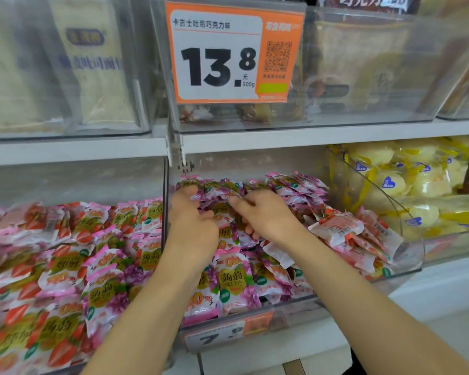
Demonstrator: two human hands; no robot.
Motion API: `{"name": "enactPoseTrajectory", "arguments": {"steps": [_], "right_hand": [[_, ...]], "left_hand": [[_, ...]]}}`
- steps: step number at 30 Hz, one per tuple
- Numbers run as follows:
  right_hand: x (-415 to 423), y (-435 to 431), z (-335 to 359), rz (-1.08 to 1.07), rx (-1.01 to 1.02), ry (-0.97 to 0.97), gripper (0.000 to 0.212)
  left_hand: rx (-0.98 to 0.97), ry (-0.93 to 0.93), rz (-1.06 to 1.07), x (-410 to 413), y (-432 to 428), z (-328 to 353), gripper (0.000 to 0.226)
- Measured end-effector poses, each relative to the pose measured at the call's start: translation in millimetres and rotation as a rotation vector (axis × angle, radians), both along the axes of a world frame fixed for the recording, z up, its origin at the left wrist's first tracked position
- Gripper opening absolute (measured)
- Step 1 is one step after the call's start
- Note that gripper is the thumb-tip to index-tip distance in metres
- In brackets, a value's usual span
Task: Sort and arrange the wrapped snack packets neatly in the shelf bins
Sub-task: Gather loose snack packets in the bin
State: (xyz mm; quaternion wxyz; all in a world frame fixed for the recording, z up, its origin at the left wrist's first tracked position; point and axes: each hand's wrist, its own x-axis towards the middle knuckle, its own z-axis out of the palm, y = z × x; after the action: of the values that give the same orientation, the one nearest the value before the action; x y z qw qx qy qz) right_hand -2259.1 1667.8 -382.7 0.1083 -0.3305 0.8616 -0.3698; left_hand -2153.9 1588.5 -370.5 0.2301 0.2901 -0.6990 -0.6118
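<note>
Two hands: deep in the middle bin, nearly touching.
Purple packets: filling that bin, centre frame.
Left hand: at 9 o'clock, fingers pinching packets.
Right hand: at 3 o'clock, gripping packets.

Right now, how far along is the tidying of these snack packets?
Partway, it seems. The purple packets at the back of the middle bin already stand in a row. Both hands, left hand and right hand, are gripping purple packets there. Still left: the red strawberry packets heaped loosely on the bin's right, and a few purple ones mixed into the left bin.
</note>
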Motion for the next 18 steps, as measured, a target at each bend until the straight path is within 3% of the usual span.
{"name": "enactPoseTrajectory", "arguments": {"steps": [5,9,11,14,18], "right_hand": [[1,-11,-3,0.022,0.031,-0.013,0.050],[-3,0,4,-0.085,-0.160,-0.287,0.023],[-8,10,12,-0.158,-0.265,-0.387,0.015],[-25,16,22,-0.270,-0.329,-0.320,0.010],[-55,-10,23,-0.318,-0.196,-0.113,0.030]], "left_hand": [[-0.028,-0.023,-0.017,1,0,0,0.053],[-0.074,0.013,-0.046,3,1,1,0.045],[-0.002,0.045,-0.072,3,2,2,0.044],[0.074,0.028,-0.091,2,3,2,0.049],[0.034,0.020,-0.083,0,2,-2,0.049]]}}
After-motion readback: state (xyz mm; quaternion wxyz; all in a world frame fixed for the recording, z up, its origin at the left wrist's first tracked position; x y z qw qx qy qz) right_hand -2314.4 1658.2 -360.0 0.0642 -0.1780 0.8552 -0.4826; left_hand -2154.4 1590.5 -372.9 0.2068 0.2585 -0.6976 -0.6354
